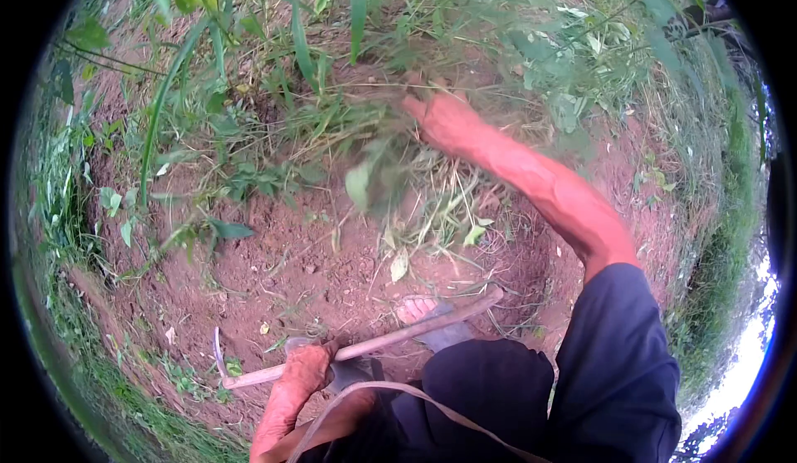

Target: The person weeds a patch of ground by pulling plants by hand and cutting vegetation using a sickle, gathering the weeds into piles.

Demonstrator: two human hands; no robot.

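Observation:
My left hand (307,367) is wrapped around the wooden handle of a small hoe (415,328), near its head end. The handle slants across in front of my legs, and its thin metal blade (218,352) points up at the left end. Stretched out ahead, my right hand (444,118) is among cut or loose weeds (349,127). Its fingers are partly covered by stems and blurred. Whether they grip any stems cannot be made out. Below that hand, a heap of wilted weeds (440,214) lies on the soil.
Reddish bare soil (282,264) stretches between my feet and the weeds. A bare foot (415,308) shows beyond the hoe handle. Tall leafy plants (191,56) rise at the upper left, with dense grass (730,181) along the right. A strap or cord (398,387) loops across my lap.

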